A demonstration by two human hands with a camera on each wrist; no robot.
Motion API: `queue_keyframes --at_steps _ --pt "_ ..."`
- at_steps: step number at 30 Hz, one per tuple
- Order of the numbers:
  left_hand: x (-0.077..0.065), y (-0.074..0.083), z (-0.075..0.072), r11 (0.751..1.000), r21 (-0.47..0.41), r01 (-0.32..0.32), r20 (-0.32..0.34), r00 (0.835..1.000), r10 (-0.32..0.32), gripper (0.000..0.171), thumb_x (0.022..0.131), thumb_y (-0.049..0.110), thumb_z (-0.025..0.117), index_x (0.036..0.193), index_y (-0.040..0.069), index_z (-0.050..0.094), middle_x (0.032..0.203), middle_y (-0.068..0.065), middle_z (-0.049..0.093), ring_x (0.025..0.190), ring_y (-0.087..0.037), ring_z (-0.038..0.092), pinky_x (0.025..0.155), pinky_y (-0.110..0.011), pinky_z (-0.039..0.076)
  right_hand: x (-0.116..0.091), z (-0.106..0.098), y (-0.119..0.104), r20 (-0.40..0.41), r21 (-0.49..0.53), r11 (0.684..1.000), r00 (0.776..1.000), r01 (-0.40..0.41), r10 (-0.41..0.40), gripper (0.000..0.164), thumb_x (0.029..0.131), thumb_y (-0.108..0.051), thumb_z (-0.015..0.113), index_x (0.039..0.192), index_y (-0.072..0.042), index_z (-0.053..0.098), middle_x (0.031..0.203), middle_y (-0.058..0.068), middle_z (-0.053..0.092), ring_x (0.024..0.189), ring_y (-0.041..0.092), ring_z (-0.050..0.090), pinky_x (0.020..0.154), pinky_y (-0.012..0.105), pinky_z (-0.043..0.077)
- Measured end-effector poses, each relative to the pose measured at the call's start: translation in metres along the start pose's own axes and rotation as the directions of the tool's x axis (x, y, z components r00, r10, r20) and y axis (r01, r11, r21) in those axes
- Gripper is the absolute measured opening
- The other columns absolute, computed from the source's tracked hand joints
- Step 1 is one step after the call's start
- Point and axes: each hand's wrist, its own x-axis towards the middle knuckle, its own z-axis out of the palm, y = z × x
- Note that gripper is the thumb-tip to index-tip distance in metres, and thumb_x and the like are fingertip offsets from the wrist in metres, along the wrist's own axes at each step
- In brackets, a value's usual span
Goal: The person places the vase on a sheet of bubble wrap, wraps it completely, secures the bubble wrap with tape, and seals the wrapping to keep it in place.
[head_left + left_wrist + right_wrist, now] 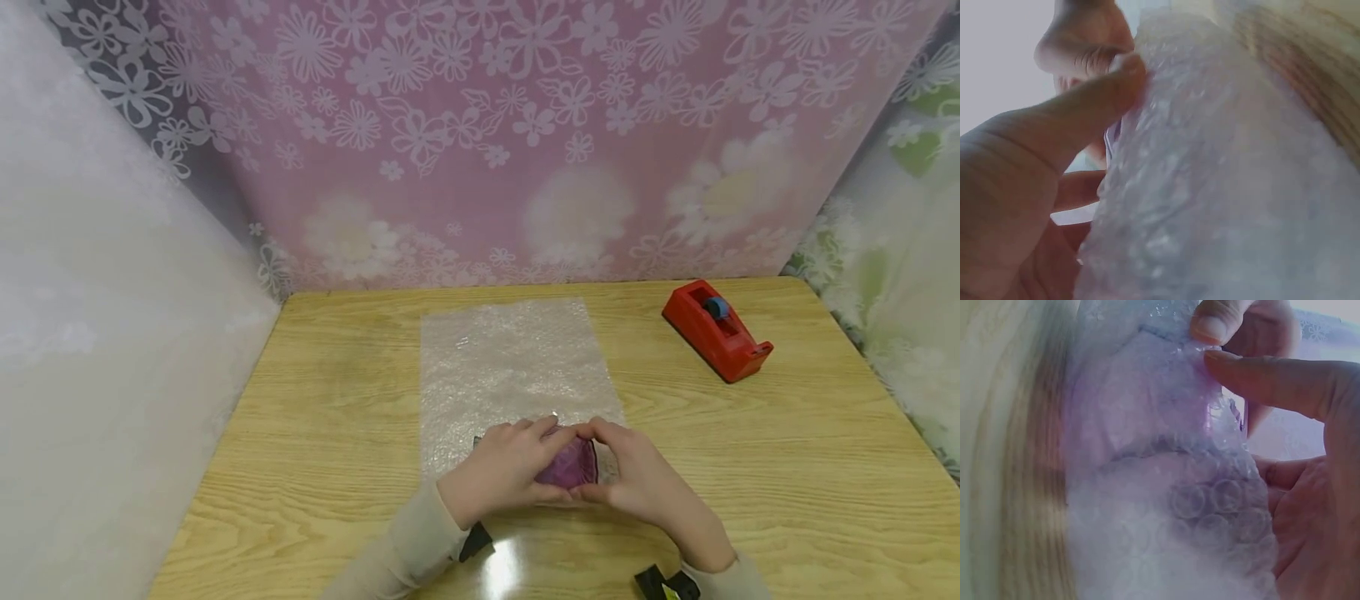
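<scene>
A see-through purple vessel (567, 463) with a dark edge sits between my two hands at the near end of a bubble wrap sheet (510, 358). In the wrist views the bubble wrap (1166, 506) stands up against the vessel's near side, and purple shows through it. My left hand (512, 468) grips the wrapped vessel from the left, its thumb pressing the wrap near the upper edge. From the right, my right hand (637, 475) curls round it, with the thumb on the wrap close to the other thumb. The palms hide much of the vessel.
A red tape dispenser (716, 333) with a blue-cored roll stands at the back right of the wooden table (322, 400). Floral curtains (465, 167) hang behind and to the sides. Dark straps (476, 542) show by the wrists.
</scene>
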Motion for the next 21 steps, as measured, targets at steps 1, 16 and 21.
queue_keyframes --at_steps 1,16,21 --pt "0.000 0.001 0.000 1.000 0.018 -0.008 -0.019 1.000 0.008 0.076 0.083 0.064 0.067 0.143 0.020 0.050 0.130 -0.006 0.061 0.104 -0.023 0.067 0.071 -0.033 0.057 0.001 0.000 0.001 0.004 0.005 1.000 1.000 0.001 -0.001 0.057 0.059 -0.018 0.092 0.109 -0.015 0.065 0.106 -0.006 0.070 0.102 0.020 0.066 0.086 0.049 0.053" --pt "0.000 0.011 -0.003 0.989 0.143 -0.023 -0.016 1.000 0.025 0.064 0.094 0.051 0.061 0.144 0.013 0.049 0.136 -0.011 0.057 0.116 -0.027 0.060 0.086 -0.042 0.055 0.010 -0.013 0.002 0.121 0.059 0.994 0.989 -0.090 0.083 0.047 0.068 -0.025 0.089 0.105 -0.011 0.064 0.108 0.004 0.072 0.102 0.033 0.068 0.087 0.053 0.052" --pt "0.001 0.010 0.000 0.994 0.106 -0.013 -0.037 0.999 0.017 0.056 0.094 0.047 0.062 0.138 0.014 0.051 0.134 -0.012 0.058 0.115 -0.027 0.061 0.085 -0.043 0.055 0.013 -0.015 0.005 0.156 0.090 0.990 0.983 -0.109 0.094 0.045 0.069 -0.019 0.086 0.107 -0.010 0.063 0.110 0.006 0.071 0.104 0.034 0.067 0.088 0.055 0.051"
